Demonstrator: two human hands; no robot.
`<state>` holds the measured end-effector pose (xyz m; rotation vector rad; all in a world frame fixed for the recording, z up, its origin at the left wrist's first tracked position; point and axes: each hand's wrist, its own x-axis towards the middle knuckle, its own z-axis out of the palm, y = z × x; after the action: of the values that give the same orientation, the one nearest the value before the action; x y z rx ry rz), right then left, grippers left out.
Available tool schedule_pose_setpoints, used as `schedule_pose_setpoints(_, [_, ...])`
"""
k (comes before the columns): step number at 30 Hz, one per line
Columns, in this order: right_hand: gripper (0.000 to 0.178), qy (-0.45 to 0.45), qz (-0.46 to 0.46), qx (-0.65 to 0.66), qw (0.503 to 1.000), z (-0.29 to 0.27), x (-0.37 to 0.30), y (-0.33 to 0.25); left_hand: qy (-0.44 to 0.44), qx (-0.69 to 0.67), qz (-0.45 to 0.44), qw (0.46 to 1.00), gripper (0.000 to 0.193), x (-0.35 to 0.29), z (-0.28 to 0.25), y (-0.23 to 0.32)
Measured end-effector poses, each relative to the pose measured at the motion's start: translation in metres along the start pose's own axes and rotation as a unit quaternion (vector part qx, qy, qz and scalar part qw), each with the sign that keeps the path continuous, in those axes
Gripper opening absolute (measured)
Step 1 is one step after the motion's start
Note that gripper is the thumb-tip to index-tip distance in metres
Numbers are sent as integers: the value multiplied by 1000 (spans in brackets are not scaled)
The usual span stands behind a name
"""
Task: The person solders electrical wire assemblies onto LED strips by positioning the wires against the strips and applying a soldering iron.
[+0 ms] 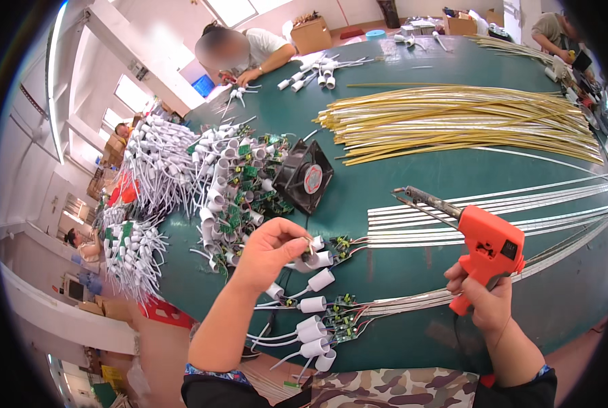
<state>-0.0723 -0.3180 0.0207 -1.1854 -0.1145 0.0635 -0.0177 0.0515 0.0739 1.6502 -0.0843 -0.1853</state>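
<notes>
My right hand (484, 296) grips the orange handle of a soldering gun (492, 239). The gun's metal tip points left, above the white strips (447, 234) lying on the green table. Thumb and fingers of my left hand (266, 255) are pinched together over the near work, around something small that I cannot make out. Just beside those fingers are white plastic sockets (321, 279) with white wires and small green circuit boards (343, 248). Thin wires run from the boards to the strip ends. More sockets (312, 331) and boards lie nearer to me.
A black fan (305, 178) stands beyond my left hand. Heaped sockets with boards (229, 183) and white-wired pieces (161, 156) cover the table's left side. Yellow-edged strips (453, 122) lie across the far middle. Another person (249, 54) works at the far edge, one more at far right.
</notes>
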Motion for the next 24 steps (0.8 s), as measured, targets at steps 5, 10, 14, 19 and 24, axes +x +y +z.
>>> schedule_pose_setpoints(5, [60,-4,-40,-100,994,11,4,0,-168,-256,-86,948,13,19,66,1])
schedule_pose_setpoints(10, [99,-19,-186,-175,967,19,7,22,-240,-296,-176,908,15,29,123,-18])
schedule_pose_setpoints(14, [97,-13,-206,-200,958,14,10,36,-209,-295,-274,891,20,28,165,-17])
schedule_pose_setpoints(19, [88,-36,-300,-374,877,7,15,26,-195,-300,-271,894,23,27,173,-18])
schedule_pose_setpoints(24, [69,-74,-371,-275,884,12,19,25,-228,-316,-258,884,19,27,173,-14])
